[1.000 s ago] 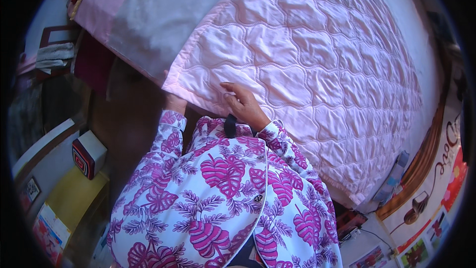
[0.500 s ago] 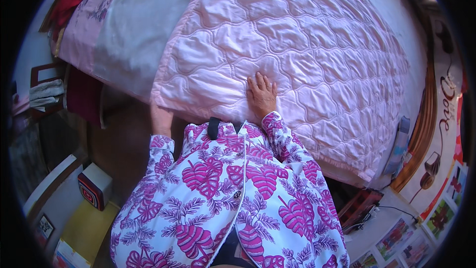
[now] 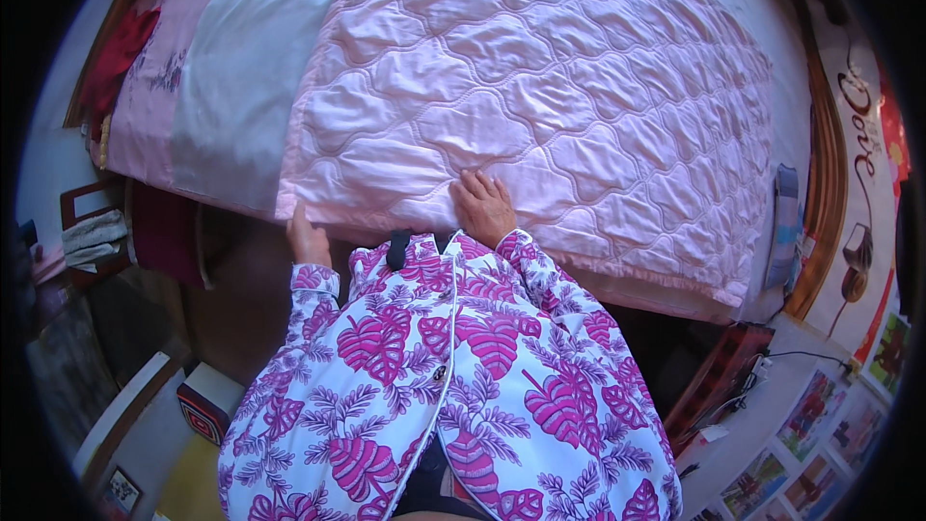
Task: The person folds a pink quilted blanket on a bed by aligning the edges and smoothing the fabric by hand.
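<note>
A pink quilt with wavy stitching lies spread over the bed. At its near left corner my left hand is closed on the edge, one finger showing along the border and the rest partly hidden. My right hand rests palm down on the quilt close to its near edge, fingers extended and a little apart. Beside the quilt on the left, a pale smooth sheet covers the mattress. Both forearms are in white sleeves with a magenta leaf print.
A pink patterned cloth and red fabric lie at the bed's left end. A chair with a grey towel stands left. A wooden headboard bounds the right, with a blue folded cloth near it. Cables hang lower right.
My right hand has drawn back toward the quilt's near edge. My left hand, previously partly covered by the quilt corner, now shows its fingers closed at the edge. The view has shifted slightly.
</note>
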A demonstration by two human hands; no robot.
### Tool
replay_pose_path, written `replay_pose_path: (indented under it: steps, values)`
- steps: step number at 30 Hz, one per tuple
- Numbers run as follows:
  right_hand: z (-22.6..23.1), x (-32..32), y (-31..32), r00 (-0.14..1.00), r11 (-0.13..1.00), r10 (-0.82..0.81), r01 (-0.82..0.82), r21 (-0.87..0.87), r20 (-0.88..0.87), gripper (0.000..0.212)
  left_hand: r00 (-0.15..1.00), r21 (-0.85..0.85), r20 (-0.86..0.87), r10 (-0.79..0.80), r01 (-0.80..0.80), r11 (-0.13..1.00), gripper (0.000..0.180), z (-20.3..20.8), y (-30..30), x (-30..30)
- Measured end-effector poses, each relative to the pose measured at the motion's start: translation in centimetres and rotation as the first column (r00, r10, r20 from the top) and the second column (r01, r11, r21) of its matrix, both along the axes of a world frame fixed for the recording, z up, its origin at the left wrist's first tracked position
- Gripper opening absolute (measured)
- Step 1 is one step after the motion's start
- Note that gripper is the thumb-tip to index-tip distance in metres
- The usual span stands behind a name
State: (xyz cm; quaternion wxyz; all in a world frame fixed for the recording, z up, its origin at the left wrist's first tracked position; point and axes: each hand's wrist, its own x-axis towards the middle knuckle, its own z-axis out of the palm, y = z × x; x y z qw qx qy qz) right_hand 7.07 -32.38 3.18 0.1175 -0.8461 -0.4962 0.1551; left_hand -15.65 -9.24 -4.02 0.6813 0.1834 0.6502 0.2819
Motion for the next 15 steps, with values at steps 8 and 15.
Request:
replay_pose_path:
  steps: [8, 15]
  values:
    - [-1.8, 3.6, -1.0, 0.927, 0.960, -0.247, 0.274, -0.059, 0.283, 0.041, 0.995, -0.037, 0.077, -0.061, 0.064, 0.997, 0.036, -0.7, 0.5, 0.8]
    - [-1.4, 4.3, -1.0, 0.937, 0.952, -0.250, 0.284, -0.116, 0.244, 0.038, 0.979, -0.025, 0.184, -0.091, 0.097, 0.995, 0.032, -1.8, 0.3, 2.2]
